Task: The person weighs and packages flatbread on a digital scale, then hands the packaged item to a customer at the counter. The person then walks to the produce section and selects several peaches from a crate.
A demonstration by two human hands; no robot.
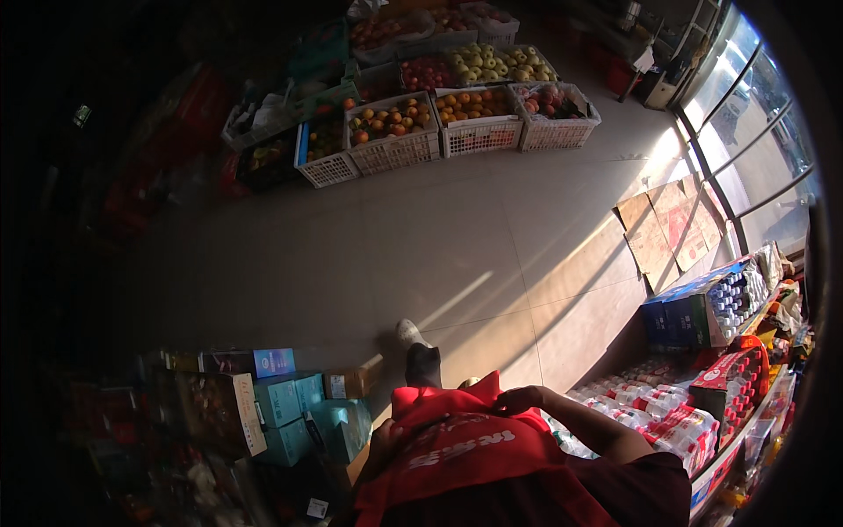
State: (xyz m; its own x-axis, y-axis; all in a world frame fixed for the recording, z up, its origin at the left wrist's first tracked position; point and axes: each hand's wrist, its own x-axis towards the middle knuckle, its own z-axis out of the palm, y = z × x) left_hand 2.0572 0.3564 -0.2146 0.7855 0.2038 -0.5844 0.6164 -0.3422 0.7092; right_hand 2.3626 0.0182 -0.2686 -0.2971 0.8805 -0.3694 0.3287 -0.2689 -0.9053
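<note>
A red apron (454, 441) with white writing covers my front. My right hand (519, 400) is at the right side of its lower part, fingers curled on the cloth, which bunches up beside them. At the apron's left edge, my left hand (386, 435) lies in shadow against the fabric; its fingers are too dark to make out. Beyond the apron's hem, one foot in a light, perforated clog (409, 331) is on the tiled floor (369, 263).
Crates of oranges (477, 105), peaches (392, 122) and pears (484, 62) line the far side. Bottled drinks (658, 408) are stacked at right, near flattened cardboard (675, 224) and a glass door (751, 132). Teal boxes (283, 402) stand at left.
</note>
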